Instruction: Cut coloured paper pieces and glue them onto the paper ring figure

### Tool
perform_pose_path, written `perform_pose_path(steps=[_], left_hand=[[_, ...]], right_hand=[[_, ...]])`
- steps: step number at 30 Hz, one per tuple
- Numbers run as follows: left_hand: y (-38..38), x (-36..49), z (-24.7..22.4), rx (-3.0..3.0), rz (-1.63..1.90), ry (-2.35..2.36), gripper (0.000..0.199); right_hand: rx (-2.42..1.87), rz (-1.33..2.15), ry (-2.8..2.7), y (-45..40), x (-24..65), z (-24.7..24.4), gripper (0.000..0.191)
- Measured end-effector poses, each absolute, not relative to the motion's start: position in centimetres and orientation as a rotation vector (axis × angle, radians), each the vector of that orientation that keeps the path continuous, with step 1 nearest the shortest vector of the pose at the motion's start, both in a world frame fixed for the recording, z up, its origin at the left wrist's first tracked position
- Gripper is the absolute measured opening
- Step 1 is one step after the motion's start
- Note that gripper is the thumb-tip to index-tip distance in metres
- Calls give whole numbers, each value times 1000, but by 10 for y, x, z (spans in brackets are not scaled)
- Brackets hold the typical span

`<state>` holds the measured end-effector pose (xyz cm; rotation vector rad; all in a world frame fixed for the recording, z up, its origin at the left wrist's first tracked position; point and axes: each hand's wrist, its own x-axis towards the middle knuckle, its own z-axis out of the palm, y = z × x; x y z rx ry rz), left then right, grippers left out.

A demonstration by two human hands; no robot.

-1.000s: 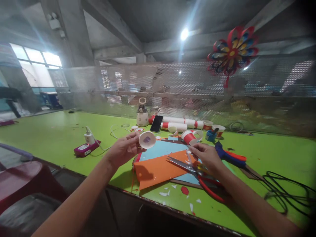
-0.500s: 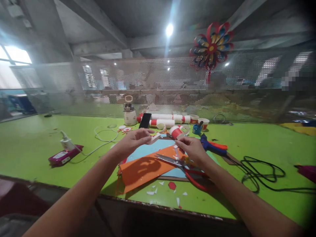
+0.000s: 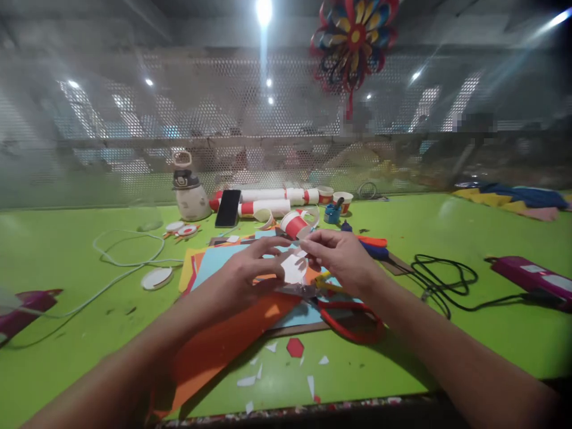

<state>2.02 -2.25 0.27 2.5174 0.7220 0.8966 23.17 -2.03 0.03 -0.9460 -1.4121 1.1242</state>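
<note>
My left hand (image 3: 259,268) hovers over the paper pile, index finger and thumb apart, with no object visible between them. The fingers of my right hand (image 3: 337,256) are pinched on a small white paper piece, partly hidden by the fingertips. Between my hands shows a larger white paper piece (image 3: 294,266); whether it is touched I cannot tell. Below lie red-handled scissors (image 3: 351,333), their blades mostly covered. An orange sheet (image 3: 223,351) and a light blue sheet (image 3: 214,268) are under my hands. Just beyond my fingertips a red-and-white paper cup (image 3: 295,225) lies tilted.
A glue gun (image 3: 375,250) lies at right near a black cable (image 3: 440,268). Behind stand a bottle (image 3: 191,199), a phone (image 3: 228,208), white tubes (image 3: 268,195) and a blue jar (image 3: 332,213). Paper scraps and a red hexagon (image 3: 295,347) lie at the front.
The view has shifted right and down. My left hand has come closer to my right hand, and the white strip it held no longer shows in its fingers. The scissor blades are now mostly covered.
</note>
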Motion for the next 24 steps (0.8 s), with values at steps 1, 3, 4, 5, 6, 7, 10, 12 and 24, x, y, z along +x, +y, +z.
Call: perform_pose_path(steps=[1, 3, 4, 5, 6, 7, 10, 12, 24], left_hand=[[-22, 19, 1, 2490, 898, 743, 16], [-21, 18, -2, 2428, 896, 801, 12], [-21, 18, -3, 2390, 898, 837, 10], [-21, 19, -4, 2342, 904, 875, 9], [-22, 20, -5, 2278, 909, 905, 8], [-22, 22, -6, 2192, 912, 916, 9], [-23, 27, -10, 1831, 881, 835, 11], [-23, 29, -12, 1598, 857, 770, 13], [-24, 27, -11, 1259, 715, 669, 56]], right_hand=[[-979, 1099, -1448, -22, 230, 0, 25], [-1043, 1045, -1500, -26, 227, 0, 23], [-1068, 1027, -1514, -28, 226, 0, 22], [-1087, 1019, -1520, -29, 225, 0, 21], [-1104, 1014, -1519, -30, 224, 0, 19], [-1121, 1009, -1519, -31, 222, 0, 18], [-1158, 1017, -1524, -34, 219, 0, 17], [-1173, 1026, -1534, -36, 217, 0, 18], [-1195, 702, -1844, -49, 211, -1, 13]])
